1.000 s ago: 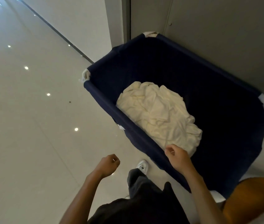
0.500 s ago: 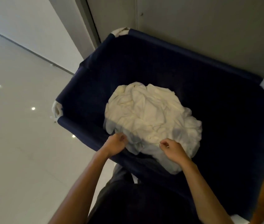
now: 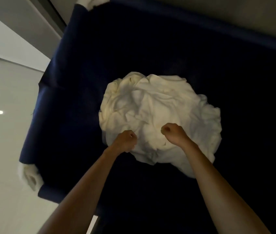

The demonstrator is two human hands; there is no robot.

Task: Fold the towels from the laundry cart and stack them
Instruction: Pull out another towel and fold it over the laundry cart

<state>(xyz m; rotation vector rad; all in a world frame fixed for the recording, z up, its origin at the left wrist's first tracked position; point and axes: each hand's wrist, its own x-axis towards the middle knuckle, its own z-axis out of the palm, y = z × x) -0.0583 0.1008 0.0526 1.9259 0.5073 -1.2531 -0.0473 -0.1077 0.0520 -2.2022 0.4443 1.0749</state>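
**A dim corner over a pale floor**

At the left we look down on a pale, glossy floor (image 3: 7, 157), where one small round spot of light (image 3: 0, 112) is mirrored. Beyond it we see a white wall (image 3: 10, 41), which meets the floor along a thin grey line (image 3: 15, 62). A grey panel (image 3: 24, 7) stands beside that wall, edged by a dark strip (image 3: 56, 16) running slantwise. Along the top right we find a plain grey wall (image 3: 218, 10) in shade. The light is low throughout.

One laundry cart (image 3: 62, 115), one towel heap (image 3: 159, 105), one left hand (image 3: 125, 141), one right hand (image 3: 173, 133), two white corner caps (image 3: 30, 178).
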